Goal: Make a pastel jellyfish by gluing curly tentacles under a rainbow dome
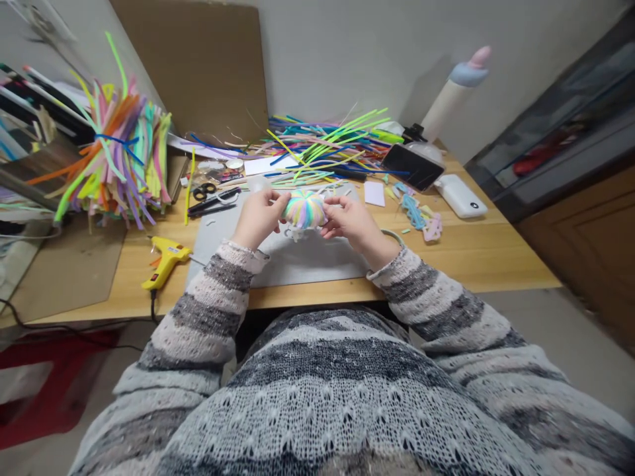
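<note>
A round pastel striped ball [305, 209], with yellow, teal, purple and pink bands, is held up between my two hands over a grey mat [317, 261]. My left hand [261, 217] pinches its left edge between thumb and fingers. From the right side, my right hand [351, 223] grips the other edge with the thumb and fingertips. Small white pieces [296, 233] show just under the ball; whether they are joined to it I cannot tell.
A yellow glue gun [167, 260] lies left of the mat, near black scissors [204, 192]. Colourful pipe cleaners [337, 149] pile up behind; a tied bundle [119, 152] stands left. At right are a phone [413, 167], a white power bank [461, 196] and pastel pieces [414, 213].
</note>
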Demonstrator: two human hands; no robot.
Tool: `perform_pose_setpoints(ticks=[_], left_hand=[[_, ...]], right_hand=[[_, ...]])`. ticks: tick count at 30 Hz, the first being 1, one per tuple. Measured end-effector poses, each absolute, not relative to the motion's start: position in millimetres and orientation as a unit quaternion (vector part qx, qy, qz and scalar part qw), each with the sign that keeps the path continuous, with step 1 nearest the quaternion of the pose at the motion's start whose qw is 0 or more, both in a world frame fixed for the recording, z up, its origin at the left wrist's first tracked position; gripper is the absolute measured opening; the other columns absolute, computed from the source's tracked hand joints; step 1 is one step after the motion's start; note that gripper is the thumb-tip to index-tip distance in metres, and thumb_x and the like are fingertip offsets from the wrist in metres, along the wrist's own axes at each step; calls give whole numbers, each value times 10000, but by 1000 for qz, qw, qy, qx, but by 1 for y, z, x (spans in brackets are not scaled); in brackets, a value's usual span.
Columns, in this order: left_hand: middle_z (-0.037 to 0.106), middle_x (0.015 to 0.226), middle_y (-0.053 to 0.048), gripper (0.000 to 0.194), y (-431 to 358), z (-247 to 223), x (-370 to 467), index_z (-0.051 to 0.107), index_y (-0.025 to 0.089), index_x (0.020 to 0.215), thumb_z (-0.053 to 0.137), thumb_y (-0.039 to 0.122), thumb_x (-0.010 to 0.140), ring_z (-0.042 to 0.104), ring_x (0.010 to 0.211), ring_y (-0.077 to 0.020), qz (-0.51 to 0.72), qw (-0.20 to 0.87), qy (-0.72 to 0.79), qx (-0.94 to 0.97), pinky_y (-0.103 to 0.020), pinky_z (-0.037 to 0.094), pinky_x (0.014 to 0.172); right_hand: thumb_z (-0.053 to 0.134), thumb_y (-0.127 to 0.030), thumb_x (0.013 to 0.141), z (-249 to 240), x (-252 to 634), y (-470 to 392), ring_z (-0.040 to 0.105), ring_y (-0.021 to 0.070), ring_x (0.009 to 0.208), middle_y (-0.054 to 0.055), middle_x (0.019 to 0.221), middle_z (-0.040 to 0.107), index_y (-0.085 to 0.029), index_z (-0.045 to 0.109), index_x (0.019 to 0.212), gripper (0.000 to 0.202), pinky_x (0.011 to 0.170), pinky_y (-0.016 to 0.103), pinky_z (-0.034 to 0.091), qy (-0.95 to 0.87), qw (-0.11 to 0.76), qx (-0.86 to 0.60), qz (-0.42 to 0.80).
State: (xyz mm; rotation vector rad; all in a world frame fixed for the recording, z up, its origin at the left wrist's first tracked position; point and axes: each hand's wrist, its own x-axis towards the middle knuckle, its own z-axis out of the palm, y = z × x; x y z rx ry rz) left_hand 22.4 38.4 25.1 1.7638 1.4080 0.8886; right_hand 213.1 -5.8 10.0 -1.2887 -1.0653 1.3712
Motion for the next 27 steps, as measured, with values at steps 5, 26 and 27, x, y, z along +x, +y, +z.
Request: perform_pose_setpoints(ticks=[5,26,27], left_hand=[[620,562,6,271,36,6,19,572,169,792,555,426,877,494,339,-96,351,371,531,676,-216,358,373],[601,584,15,219,33,-13,11,572,172,795,520,359,897,515,474,-102,378,417,507,653,-220,412,535],[598,585,16,217,33,-13,9,573,170,802,517,356,899,511,471,-99,379,419,507,651,-219,412,535]], right_hand=[[682,-319,816,-1,213,-10,637,120,424,-77,498,610,-197,479,984,290,420,201,542,-445,473,-525,550],[702,-372,760,-17,214,-11,607,111,449,-73,571,603,-208,512,999,347,401,212,522,-453,474,-531,537],[693,-372,766,-16,215,-11,607,111,452,-72,574,601,-208,513,999,337,397,210,518,-452,474,-532,536]])
